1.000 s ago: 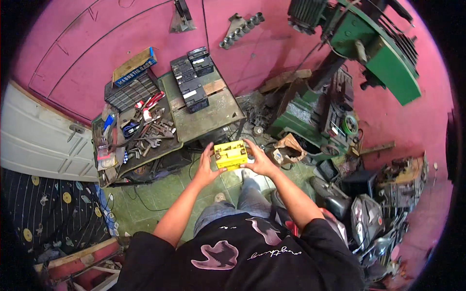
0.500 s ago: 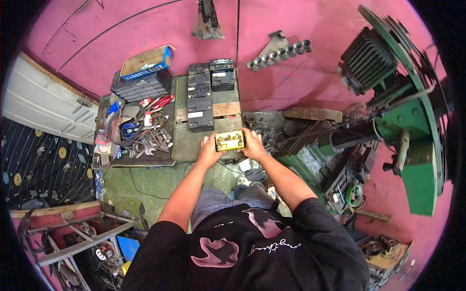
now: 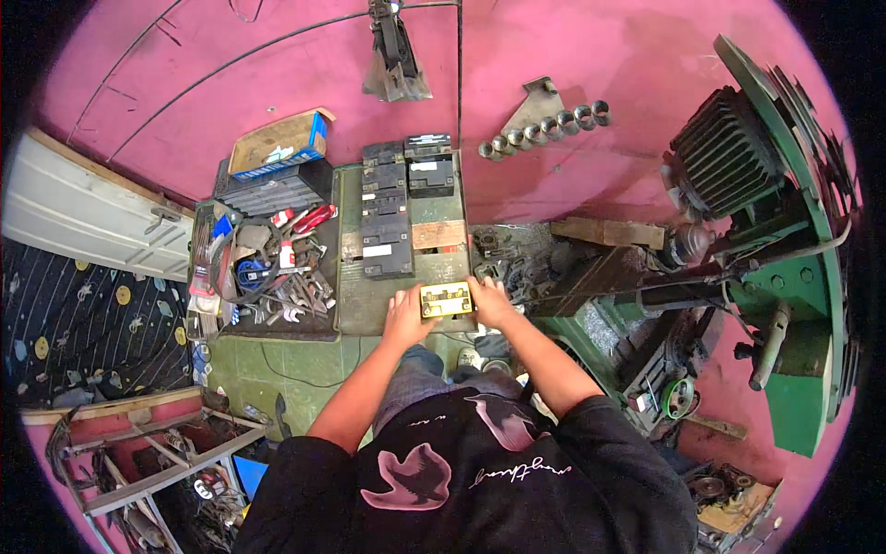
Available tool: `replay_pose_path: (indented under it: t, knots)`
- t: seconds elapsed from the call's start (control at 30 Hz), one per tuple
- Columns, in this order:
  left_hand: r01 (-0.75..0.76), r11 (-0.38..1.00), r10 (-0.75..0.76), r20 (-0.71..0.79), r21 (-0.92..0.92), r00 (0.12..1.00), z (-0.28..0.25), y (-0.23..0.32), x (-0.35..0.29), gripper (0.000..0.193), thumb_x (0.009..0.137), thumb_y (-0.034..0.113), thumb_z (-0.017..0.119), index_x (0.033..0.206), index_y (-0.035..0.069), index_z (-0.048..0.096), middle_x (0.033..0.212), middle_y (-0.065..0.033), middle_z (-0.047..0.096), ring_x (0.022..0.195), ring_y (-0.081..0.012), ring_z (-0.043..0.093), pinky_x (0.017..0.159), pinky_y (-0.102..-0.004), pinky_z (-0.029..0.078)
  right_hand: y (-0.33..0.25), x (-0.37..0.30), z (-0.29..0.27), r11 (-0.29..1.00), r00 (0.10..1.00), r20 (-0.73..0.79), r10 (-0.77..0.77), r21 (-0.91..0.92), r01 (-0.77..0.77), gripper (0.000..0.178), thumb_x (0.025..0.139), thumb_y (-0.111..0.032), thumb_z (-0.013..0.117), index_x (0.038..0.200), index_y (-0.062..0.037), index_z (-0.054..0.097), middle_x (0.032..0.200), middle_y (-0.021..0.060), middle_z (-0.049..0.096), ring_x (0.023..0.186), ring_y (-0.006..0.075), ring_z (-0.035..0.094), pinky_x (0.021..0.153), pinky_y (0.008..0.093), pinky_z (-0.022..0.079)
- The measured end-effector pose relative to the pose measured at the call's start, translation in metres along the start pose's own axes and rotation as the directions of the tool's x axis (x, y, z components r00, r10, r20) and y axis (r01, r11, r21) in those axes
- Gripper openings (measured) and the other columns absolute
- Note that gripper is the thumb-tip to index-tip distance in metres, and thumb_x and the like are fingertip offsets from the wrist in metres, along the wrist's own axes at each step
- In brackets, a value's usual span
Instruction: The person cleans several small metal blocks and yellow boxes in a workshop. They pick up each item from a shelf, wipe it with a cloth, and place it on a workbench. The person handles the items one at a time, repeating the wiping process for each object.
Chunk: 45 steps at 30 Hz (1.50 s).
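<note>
A yellow motorcycle battery [image 3: 446, 301], with terminals showing along its top, is held level at the near edge of the workbench. My left hand [image 3: 404, 319] closes on its left end. My right hand [image 3: 492, 303] grips the right end, fingers bent against the side. Just beyond, a column of black batteries [image 3: 387, 251] runs back across the bench. Two more dark batteries [image 3: 431, 175] stand at the back beside them. How the underside of the yellow one is supported is hidden.
On the left, a tray of tools [image 3: 277, 295] holds wrenches and pliers. Behind it a blue cardboard box [image 3: 281, 148] sits on a grey drawer cabinet [image 3: 277, 191]. A green machine [image 3: 794, 305] with a motor stands to the right. Metal parts lie near the bench's right side.
The view has tipped upward, so the bench and wall appear lower in the picture. Both hands still hold the yellow battery in about the same place by the bench edge.
</note>
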<state>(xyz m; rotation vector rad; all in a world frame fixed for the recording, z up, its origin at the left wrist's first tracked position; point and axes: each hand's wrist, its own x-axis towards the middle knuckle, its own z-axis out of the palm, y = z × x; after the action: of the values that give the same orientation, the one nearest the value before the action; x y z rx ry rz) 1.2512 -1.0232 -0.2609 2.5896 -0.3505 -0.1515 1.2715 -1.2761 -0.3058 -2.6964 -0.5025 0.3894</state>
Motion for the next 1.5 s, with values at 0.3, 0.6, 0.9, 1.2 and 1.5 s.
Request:
replay_pose_path:
  t: [0.3,0.6,0.9,1.2,1.5]
  knots:
    - [-0.064,0.991,0.088,-0.224,0.114,0.971,-0.077,0.031,0.071,0.093,0.074,0.038,0.082,0.151,0.005,0.04,0.159,-0.0178,0.035,0.13,-0.0407,0.043,0.109,-0.0525,0.035,-0.007,0.097,-0.122,0.999,0.98,-0.196,0.024,-0.016,-0.027,0.066,0.084,-0.014,0.069,0.147,-0.0152,0.047,0.14,0.0103,0.061,0.127,0.0335,0.054,0.1,0.0554,0.043]
    - [-0.034,0.849,0.081,-0.066,0.528,0.995,-0.053,0.0,0.247,0.112,0.072,0.042,0.084,0.16,0.005,0.028,0.168,-0.015,0.025,0.136,-0.0331,0.043,0.102,-0.0549,0.037,-0.013,0.223,-0.112,0.956,0.963,-0.236,0.127,-0.229,-0.182,0.073,0.1,-0.021,0.049,0.166,-0.0192,0.018,0.172,0.014,0.016,0.152,0.0365,0.028,0.117,0.0604,0.027]
    - [0.059,0.81,0.01,-0.113,0.584,0.994,-0.019,-0.012,0.262,0.096,0.075,0.039,0.082,0.158,0.016,0.039,0.167,-0.0192,0.026,0.14,-0.031,0.04,0.103,-0.0584,0.035,-0.004,0.236,-0.08,0.925,0.935,-0.326,0.141,-0.293,-0.241,0.066,0.101,-0.021,0.044,0.163,-0.0089,0.025,0.171,0.0154,0.017,0.158,0.037,0.014,0.121,0.0697,0.013]
    - [-0.073,0.823,0.138,-0.073,0.563,0.988,-0.034,-0.032,0.264,0.088,0.067,0.03,0.088,0.149,0.025,0.054,0.16,-0.0164,0.036,0.13,-0.0311,0.044,0.097,-0.0571,0.035,-0.008,0.24,-0.098,0.915,0.926,-0.374,0.045,-0.356,-0.188,0.043,0.098,-0.018,0.051,0.14,-0.0102,0.053,0.154,0.0093,0.048,0.143,0.0246,0.04,0.114,0.0642,0.029]
    - [-0.05,0.765,0.241,-0.212,0.642,0.947,-0.039,-0.022,0.267,0.043,0.087,0.015,0.061,0.128,0.004,0.065,0.125,-0.0079,0.063,0.112,-0.0237,0.054,0.089,-0.0486,0.039,-0.007,0.223,-0.102,0.939,0.894,-0.443,0.07,-0.274,-0.209,0.06,0.092,-0.012,0.058,0.151,-0.0181,0.046,0.143,-0.0008,0.056,0.126,0.0223,0.051,0.104,0.0591,0.035]
